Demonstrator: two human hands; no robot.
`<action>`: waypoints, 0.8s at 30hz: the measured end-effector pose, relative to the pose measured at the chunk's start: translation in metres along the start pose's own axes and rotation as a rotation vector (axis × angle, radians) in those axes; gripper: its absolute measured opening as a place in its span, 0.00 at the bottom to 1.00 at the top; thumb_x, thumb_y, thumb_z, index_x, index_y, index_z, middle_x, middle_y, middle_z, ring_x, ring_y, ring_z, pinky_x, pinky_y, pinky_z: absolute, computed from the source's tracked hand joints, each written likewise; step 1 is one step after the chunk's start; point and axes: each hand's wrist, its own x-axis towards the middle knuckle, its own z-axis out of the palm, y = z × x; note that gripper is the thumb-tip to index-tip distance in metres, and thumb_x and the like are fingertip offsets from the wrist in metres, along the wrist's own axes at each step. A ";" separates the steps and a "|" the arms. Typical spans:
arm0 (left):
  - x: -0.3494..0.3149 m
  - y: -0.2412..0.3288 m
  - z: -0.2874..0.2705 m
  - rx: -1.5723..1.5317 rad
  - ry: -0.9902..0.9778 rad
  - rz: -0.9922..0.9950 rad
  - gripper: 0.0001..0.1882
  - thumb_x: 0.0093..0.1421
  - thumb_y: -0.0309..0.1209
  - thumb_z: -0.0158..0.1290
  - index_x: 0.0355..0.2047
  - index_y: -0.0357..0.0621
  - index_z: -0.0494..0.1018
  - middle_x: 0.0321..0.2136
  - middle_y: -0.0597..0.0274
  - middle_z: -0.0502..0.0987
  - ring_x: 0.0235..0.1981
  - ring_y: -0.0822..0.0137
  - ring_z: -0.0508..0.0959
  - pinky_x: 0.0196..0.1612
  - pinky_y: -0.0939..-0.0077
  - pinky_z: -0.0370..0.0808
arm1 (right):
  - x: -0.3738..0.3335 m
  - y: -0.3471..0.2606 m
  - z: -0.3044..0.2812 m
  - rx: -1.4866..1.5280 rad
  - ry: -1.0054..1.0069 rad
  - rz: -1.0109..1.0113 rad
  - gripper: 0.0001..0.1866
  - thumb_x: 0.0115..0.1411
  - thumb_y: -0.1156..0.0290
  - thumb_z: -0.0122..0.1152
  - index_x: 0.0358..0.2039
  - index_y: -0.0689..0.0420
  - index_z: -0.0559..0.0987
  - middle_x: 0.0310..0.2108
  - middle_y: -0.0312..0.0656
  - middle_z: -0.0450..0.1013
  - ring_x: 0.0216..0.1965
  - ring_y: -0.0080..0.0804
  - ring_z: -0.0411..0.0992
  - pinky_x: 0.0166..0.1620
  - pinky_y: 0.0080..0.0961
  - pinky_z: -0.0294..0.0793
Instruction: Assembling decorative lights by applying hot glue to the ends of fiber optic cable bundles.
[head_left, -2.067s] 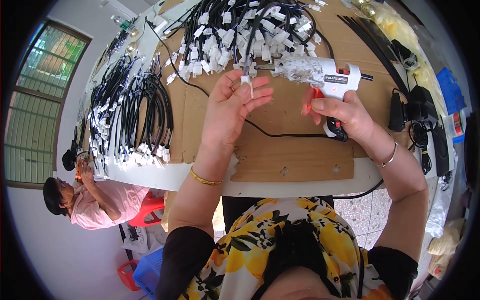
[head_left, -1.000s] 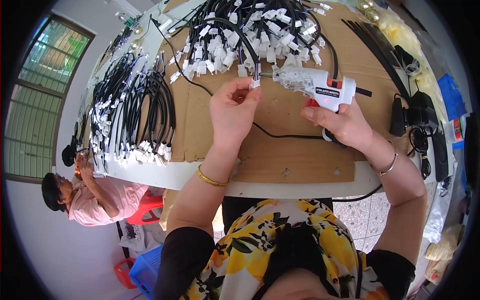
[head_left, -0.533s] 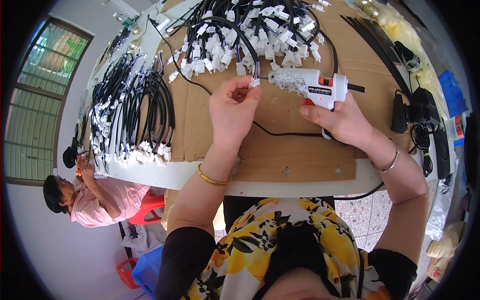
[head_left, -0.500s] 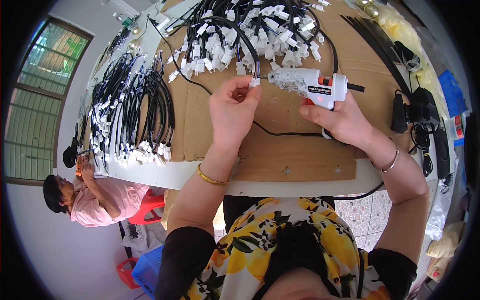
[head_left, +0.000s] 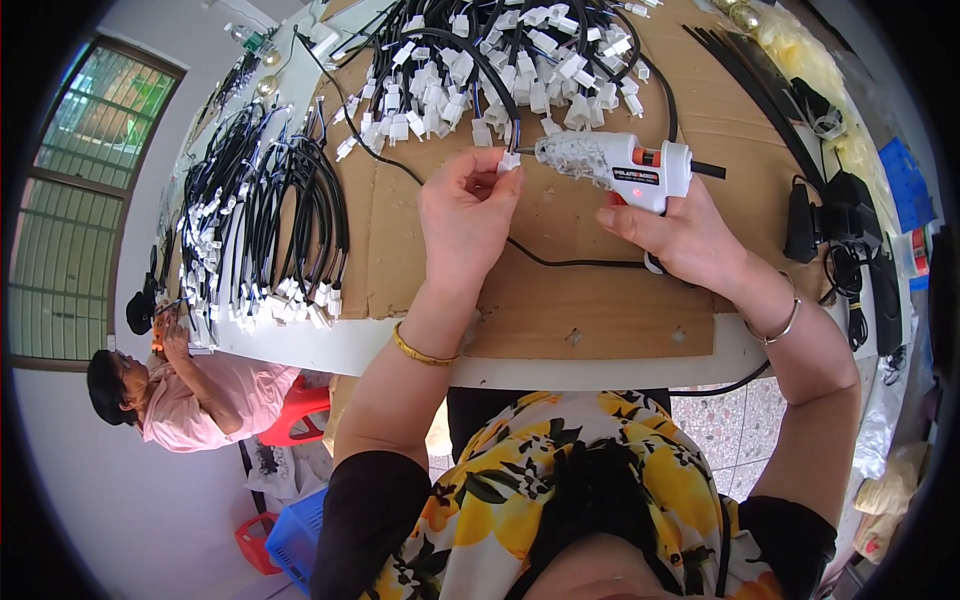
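Nearest us, our left hand [head_left: 465, 215] pinched a small white connector [head_left: 509, 160] in a fingertip grip over the cardboard-covered table [head_left: 600, 320], though our fingers hid how its wire ran. Our right hand [head_left: 680, 235] was clenched around the white glue gun [head_left: 615, 165], its handle hidden in our palm and its nozzle touching the connector. Farther off lay a heap of black cables with white connectors [head_left: 500, 60], cut off at the upper edge.
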 end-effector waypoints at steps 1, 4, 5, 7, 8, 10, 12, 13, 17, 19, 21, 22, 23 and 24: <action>0.000 0.000 0.000 0.003 0.002 -0.005 0.08 0.48 0.18 0.53 0.30 0.32 0.71 0.22 0.62 0.75 0.23 0.76 0.74 0.29 0.86 0.71 | 0.000 0.000 0.000 -0.006 0.000 0.006 0.11 0.49 0.78 0.59 0.34 0.60 0.70 0.27 0.30 0.67 0.29 0.13 0.63 0.31 0.13 0.66; 0.000 -0.001 0.000 -0.004 0.003 0.000 0.08 0.49 0.18 0.53 0.31 0.32 0.71 0.22 0.62 0.75 0.23 0.76 0.74 0.29 0.86 0.71 | 0.000 -0.001 0.001 0.002 0.000 0.011 0.11 0.49 0.78 0.59 0.33 0.60 0.69 0.27 0.30 0.67 0.29 0.13 0.63 0.31 0.13 0.66; 0.000 -0.002 0.000 -0.004 0.002 0.001 0.08 0.49 0.18 0.53 0.31 0.32 0.71 0.22 0.62 0.75 0.23 0.76 0.74 0.29 0.86 0.71 | 0.000 -0.002 0.001 0.014 -0.001 0.010 0.11 0.49 0.78 0.59 0.33 0.60 0.69 0.27 0.30 0.67 0.28 0.13 0.63 0.31 0.13 0.66; 0.001 -0.004 0.000 -0.008 0.000 0.001 0.08 0.49 0.19 0.54 0.31 0.32 0.70 0.22 0.61 0.75 0.23 0.76 0.74 0.29 0.85 0.72 | 0.000 -0.003 0.001 0.008 0.000 0.024 0.11 0.49 0.78 0.59 0.32 0.60 0.69 0.27 0.30 0.67 0.28 0.13 0.63 0.31 0.12 0.65; 0.001 -0.004 0.000 -0.008 0.000 0.002 0.08 0.49 0.19 0.54 0.31 0.32 0.70 0.22 0.61 0.75 0.23 0.76 0.74 0.29 0.85 0.72 | 0.000 -0.003 0.001 0.002 0.001 0.038 0.10 0.49 0.77 0.60 0.32 0.60 0.69 0.27 0.30 0.67 0.28 0.12 0.63 0.30 0.12 0.65; 0.001 -0.003 0.000 0.017 0.000 0.013 0.08 0.49 0.19 0.54 0.30 0.32 0.70 0.23 0.61 0.75 0.23 0.75 0.75 0.29 0.85 0.72 | 0.000 -0.004 0.000 -0.020 -0.005 0.034 0.10 0.49 0.77 0.60 0.32 0.60 0.69 0.26 0.30 0.67 0.28 0.12 0.63 0.30 0.12 0.65; 0.000 -0.003 0.000 0.018 0.000 0.014 0.08 0.48 0.18 0.54 0.30 0.32 0.70 0.23 0.60 0.75 0.23 0.75 0.75 0.29 0.85 0.73 | 0.000 -0.004 0.000 -0.042 -0.013 0.030 0.10 0.48 0.77 0.60 0.31 0.60 0.69 0.26 0.29 0.67 0.28 0.12 0.63 0.30 0.12 0.65; 0.001 -0.003 0.000 0.018 0.000 0.015 0.08 0.48 0.18 0.54 0.30 0.32 0.69 0.23 0.60 0.75 0.24 0.75 0.75 0.29 0.84 0.73 | 0.000 -0.004 0.000 -0.040 -0.014 0.039 0.11 0.48 0.77 0.60 0.32 0.60 0.69 0.27 0.30 0.67 0.28 0.13 0.63 0.31 0.12 0.65; 0.001 -0.004 0.000 0.006 0.003 0.003 0.08 0.48 0.18 0.54 0.30 0.32 0.69 0.23 0.59 0.75 0.24 0.75 0.75 0.29 0.84 0.73 | 0.000 -0.002 0.001 0.012 0.006 0.036 0.12 0.48 0.78 0.60 0.34 0.60 0.69 0.28 0.30 0.67 0.29 0.13 0.63 0.32 0.13 0.66; 0.001 -0.001 0.000 -0.014 0.010 -0.005 0.08 0.48 0.18 0.54 0.30 0.32 0.68 0.23 0.59 0.75 0.23 0.74 0.75 0.29 0.84 0.73 | 0.000 -0.002 0.000 -0.004 0.002 0.032 0.13 0.48 0.78 0.60 0.35 0.60 0.69 0.28 0.30 0.67 0.30 0.13 0.63 0.33 0.14 0.66; 0.000 0.000 0.000 -0.018 0.014 -0.005 0.08 0.48 0.18 0.54 0.29 0.33 0.68 0.22 0.60 0.75 0.23 0.75 0.75 0.29 0.84 0.73 | 0.000 -0.002 0.000 -0.021 -0.003 0.027 0.14 0.48 0.78 0.60 0.35 0.60 0.69 0.29 0.30 0.67 0.30 0.14 0.63 0.33 0.14 0.67; 0.000 0.001 0.000 -0.023 0.017 -0.006 0.08 0.48 0.18 0.54 0.29 0.33 0.67 0.22 0.60 0.75 0.23 0.75 0.75 0.29 0.85 0.73 | 0.000 -0.003 0.000 -0.012 -0.006 0.029 0.14 0.48 0.78 0.60 0.36 0.60 0.69 0.29 0.30 0.66 0.31 0.14 0.63 0.33 0.14 0.67; 0.001 0.000 0.000 -0.023 0.018 -0.005 0.08 0.48 0.18 0.54 0.29 0.33 0.67 0.22 0.60 0.75 0.23 0.75 0.75 0.29 0.85 0.73 | 0.000 -0.004 0.001 -0.004 -0.010 0.031 0.14 0.48 0.78 0.60 0.36 0.60 0.69 0.29 0.30 0.66 0.31 0.14 0.63 0.33 0.14 0.67; 0.001 0.000 -0.001 -0.013 0.020 0.007 0.08 0.48 0.18 0.54 0.29 0.33 0.67 0.22 0.60 0.75 0.23 0.75 0.75 0.29 0.85 0.72 | 0.000 -0.004 0.001 -0.004 -0.011 0.030 0.14 0.48 0.78 0.60 0.36 0.60 0.69 0.29 0.30 0.66 0.31 0.14 0.63 0.33 0.14 0.67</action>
